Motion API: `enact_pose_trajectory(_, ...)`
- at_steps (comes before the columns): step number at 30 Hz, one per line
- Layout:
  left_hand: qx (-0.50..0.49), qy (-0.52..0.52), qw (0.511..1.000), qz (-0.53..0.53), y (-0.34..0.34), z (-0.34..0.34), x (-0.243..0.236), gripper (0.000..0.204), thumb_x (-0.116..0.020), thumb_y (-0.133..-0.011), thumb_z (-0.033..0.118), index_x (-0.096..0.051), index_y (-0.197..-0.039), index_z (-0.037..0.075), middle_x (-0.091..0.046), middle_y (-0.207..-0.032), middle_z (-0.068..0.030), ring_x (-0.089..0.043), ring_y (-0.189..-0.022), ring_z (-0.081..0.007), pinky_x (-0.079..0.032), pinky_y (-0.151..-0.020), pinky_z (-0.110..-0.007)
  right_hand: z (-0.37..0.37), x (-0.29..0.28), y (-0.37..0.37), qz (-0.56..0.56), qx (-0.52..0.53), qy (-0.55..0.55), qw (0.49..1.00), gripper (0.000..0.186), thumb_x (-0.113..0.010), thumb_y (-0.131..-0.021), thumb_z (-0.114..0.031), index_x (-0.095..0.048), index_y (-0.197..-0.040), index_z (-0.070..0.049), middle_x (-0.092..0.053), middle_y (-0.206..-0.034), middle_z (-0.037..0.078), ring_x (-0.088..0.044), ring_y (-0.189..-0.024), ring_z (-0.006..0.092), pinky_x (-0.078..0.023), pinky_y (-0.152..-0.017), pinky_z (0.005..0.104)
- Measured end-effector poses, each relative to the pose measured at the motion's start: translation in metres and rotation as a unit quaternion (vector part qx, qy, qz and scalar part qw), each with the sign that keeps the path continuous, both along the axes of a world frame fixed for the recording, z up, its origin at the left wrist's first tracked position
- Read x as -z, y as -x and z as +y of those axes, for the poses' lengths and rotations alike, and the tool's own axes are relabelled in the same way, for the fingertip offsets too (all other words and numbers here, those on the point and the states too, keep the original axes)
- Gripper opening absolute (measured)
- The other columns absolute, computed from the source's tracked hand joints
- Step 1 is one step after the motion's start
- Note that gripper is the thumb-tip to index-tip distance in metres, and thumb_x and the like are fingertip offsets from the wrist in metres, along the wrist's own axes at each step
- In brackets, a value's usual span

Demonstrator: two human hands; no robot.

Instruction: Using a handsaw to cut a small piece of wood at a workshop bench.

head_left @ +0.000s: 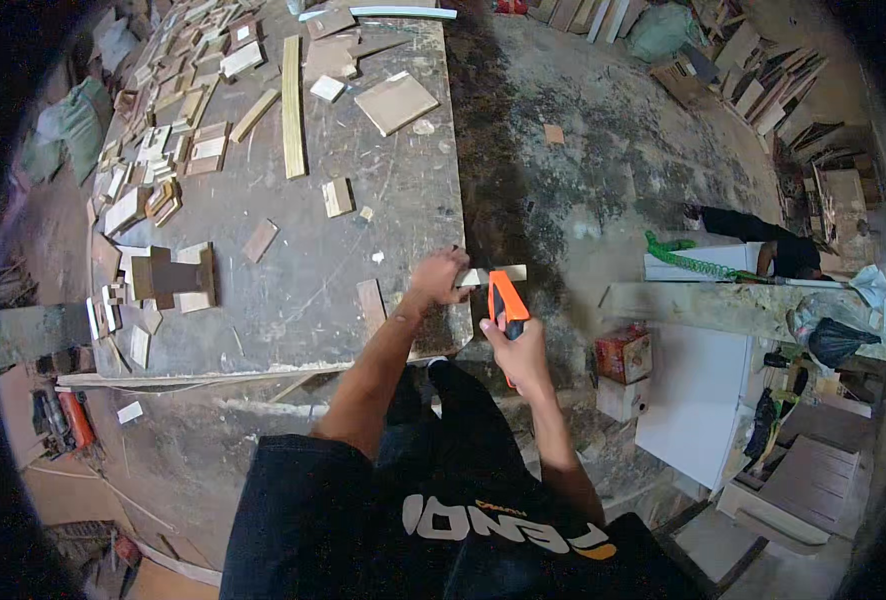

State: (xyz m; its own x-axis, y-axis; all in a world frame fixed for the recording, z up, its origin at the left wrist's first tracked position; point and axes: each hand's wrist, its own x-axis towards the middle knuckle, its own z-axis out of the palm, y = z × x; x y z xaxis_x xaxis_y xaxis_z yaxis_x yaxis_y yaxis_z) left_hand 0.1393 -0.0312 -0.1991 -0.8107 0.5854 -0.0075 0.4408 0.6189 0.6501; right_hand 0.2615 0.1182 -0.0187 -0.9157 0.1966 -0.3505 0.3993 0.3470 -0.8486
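Observation:
Over the right edge of the worktable point(363, 320), my left hand point(437, 277) presses down on a narrow pale wood strip point(475, 277). The strip's far end juts out past the table edge. My right hand point(519, 352) is wrapped around the handle of what looks like a handsaw point(504, 288), orange with black parts. The tool crosses over the overhanging strip, just right of my left hand. Its blade cannot be made out from above. A thin brown wood piece point(371, 305) lies beside my left forearm.
Many wood offcuts point(208, 148) cover the table's far left, near a long strip point(293, 107) and a flat board point(396, 103). To the right are a red box point(623, 354), a white panel point(685, 400) and a coiled green hose point(698, 263). A person point(798, 250) is farther off.

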Motion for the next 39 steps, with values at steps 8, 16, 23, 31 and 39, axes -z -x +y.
enact_pose_trajectory(8,-0.033,-0.071,0.995,0.069,-0.005,-0.004,-0.002,0.045,-0.08,-0.066,0.032,-0.063,-0.097,0.004,-0.064,-0.1,-0.0161,-0.06,-0.103,-0.0379,-0.05,-0.09,-0.048,-0.009,-0.023,-0.002,-0.008,0.009,0.04,0.999,0.029,-0.074,-0.091,-0.011,-0.047,-0.08,-0.009,-0.046,-0.06,-0.005,-0.039,-0.046,0.0044,-0.029,-0.042,0.0271)
enact_pose_trajectory(16,-0.005,-0.017,0.999,0.032,-0.001,-0.003,-0.006,0.05,-0.079,-0.068,0.037,-0.063,-0.102,0.004,-0.064,-0.104,-0.0161,-0.06,-0.108,-0.0376,-0.049,-0.094,-0.048,-0.01,-0.013,0.007,0.004,0.006,0.023,1.0,0.029,-0.074,-0.092,-0.013,-0.048,-0.078,-0.01,-0.045,-0.06,-0.006,-0.037,-0.048,0.005,-0.03,-0.043,0.0277)
enact_pose_trajectory(23,-0.009,-0.016,0.999,0.036,-0.001,0.0,-0.005,0.059,-0.079,-0.069,0.039,-0.064,-0.113,0.003,-0.065,-0.114,-0.0167,-0.058,-0.115,-0.038,-0.048,-0.097,-0.048,-0.004,-0.003,0.021,0.003,0.011,0.013,1.0,0.03,-0.075,-0.091,-0.015,-0.048,-0.079,-0.009,-0.045,-0.059,-0.006,-0.04,-0.045,0.0062,-0.031,-0.042,0.0285)
enact_pose_trajectory(31,-0.015,-0.029,0.995,0.094,0.0,-0.01,0.013,0.061,-0.08,-0.069,0.04,-0.063,-0.116,0.006,-0.065,-0.113,-0.0177,-0.057,-0.116,-0.0376,-0.049,-0.097,-0.047,-0.005,0.011,0.013,0.007,0.03,-0.018,0.999,0.029,-0.075,-0.091,-0.014,-0.049,-0.08,-0.009,-0.045,-0.059,-0.006,-0.038,-0.045,0.0057,-0.03,-0.041,0.0278)
enact_pose_trajectory(39,-0.004,-0.01,0.999,0.038,0.0,-0.005,-0.001,0.049,-0.079,-0.071,0.038,-0.062,-0.104,0.006,-0.063,-0.108,-0.0148,-0.058,-0.113,-0.0359,-0.048,-0.097,-0.048,-0.006,-0.008,0.024,0.002,-0.017,0.003,1.0,0.027,-0.072,-0.092,-0.012,-0.048,-0.08,-0.009,-0.044,-0.058,-0.005,-0.039,-0.043,0.0068,-0.031,-0.04,0.0301)
